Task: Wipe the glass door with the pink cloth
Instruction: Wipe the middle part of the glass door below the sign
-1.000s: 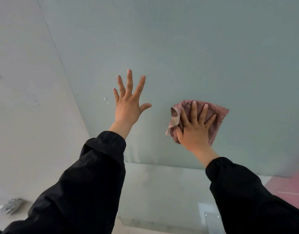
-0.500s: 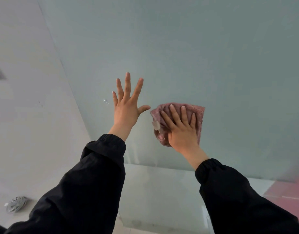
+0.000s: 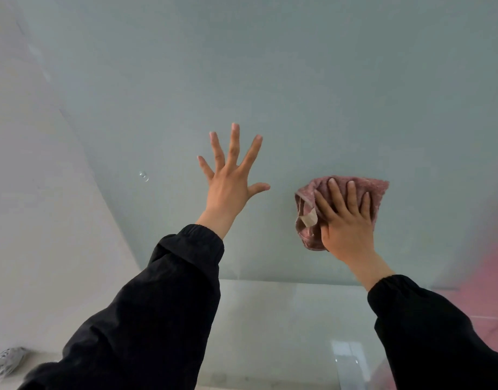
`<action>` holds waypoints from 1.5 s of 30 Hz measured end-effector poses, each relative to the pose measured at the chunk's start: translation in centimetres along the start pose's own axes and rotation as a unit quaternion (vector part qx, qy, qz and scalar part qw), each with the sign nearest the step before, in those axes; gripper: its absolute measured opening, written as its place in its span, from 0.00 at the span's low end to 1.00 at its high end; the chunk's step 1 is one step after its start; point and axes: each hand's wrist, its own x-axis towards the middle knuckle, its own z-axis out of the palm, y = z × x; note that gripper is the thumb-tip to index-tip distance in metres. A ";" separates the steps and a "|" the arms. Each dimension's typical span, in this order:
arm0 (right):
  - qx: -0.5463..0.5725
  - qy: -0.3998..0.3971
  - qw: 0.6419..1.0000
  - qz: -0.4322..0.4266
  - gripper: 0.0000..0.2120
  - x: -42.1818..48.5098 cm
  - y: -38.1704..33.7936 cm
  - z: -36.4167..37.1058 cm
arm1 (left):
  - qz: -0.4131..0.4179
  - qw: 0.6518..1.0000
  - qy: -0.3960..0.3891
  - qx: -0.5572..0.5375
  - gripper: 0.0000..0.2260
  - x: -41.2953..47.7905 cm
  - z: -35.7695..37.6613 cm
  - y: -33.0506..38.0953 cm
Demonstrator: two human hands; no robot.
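Both of my hands are raised against the glass door (image 3: 298,94), a frosted grey-green pane that fills most of the view. My left hand (image 3: 228,190) is spread wide, all 5 fingers straight and splayed, holding nothing; whether the palm touches the pane I cannot tell. My right hand (image 3: 346,223) lies flat on the pink cloth (image 3: 380,192), 4 fingers straight and slightly fanned, pressing the bunched cloth against the glass; my thumb is hidden. The cloth is to the right of my left hand, apart from it, and it shows above my fingertips and to the left of my palm, with a pale label (image 3: 308,218) on its left fold. Black sleeves (image 3: 146,319) cover both arms to the wrist. A small clear fitting (image 3: 143,175) sits on the glass near its left edge, beside a pale wall (image 3: 45,220). Low on the left lies a crumpled grey-white thing (image 3: 6,361), too blurred to name. Pink floor (image 3: 484,291) shows at the lower right.
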 end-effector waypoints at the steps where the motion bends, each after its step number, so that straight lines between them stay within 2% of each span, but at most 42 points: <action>1: 0.005 -0.012 1.000 0.007 0.31 0.0 -0.5 0.2 | -0.007 1.000 0.003 0.003 0.47 0.0 0.3 0.2; 6: 0.039 -0.074 0.996 0.035 0.30 1.1 -4.2 0.9 | -0.019 1.000 0.005 0.014 0.49 0.1 0.5 0.5; 12: 0.036 -0.053 0.998 -0.006 0.34 1.8 -6.7 1.2 | -0.031 0.999 0.002 0.020 0.48 -0.2 0.5 0.5; 18: 0.017 -0.079 0.996 -0.039 0.30 1.1 -3.5 -0.6 | -0.054 0.998 0.013 0.040 0.45 -1.3 1.0 1.5; 27: -0.036 -0.063 0.996 -0.045 0.33 -2.0 8.2 -1.7 | 0.055 0.994 0.044 0.085 0.48 -1.0 2.3 8.7; 30: -0.054 -0.057 0.996 -0.041 0.33 -3.0 11.8 -1.8 | 0.054 0.995 0.030 0.080 0.50 -0.5 3.1 10.8; 33: -0.046 -0.035 0.998 -0.019 0.28 -3.6 13.6 -1.7 | 0.037 0.995 0.035 0.086 0.52 -0.5 3.8 11.2; 37: -0.023 -0.048 0.999 0.005 0.29 -3.6 12.2 -1.4 | 0.042 0.995 0.038 0.087 0.52 -0.4 4.0 11.1; 42: 0.039 -0.070 0.994 0.080 0.31 -2.2 7.9 -1.4 | 0.043 0.995 0.042 0.084 0.52 -0.2 4.3 11.0; 45: 0.055 -0.064 0.995 0.051 0.31 -0.9 4.4 -1.0 | 0.055 0.996 0.045 0.059 0.50 -0.2 4.5 10.8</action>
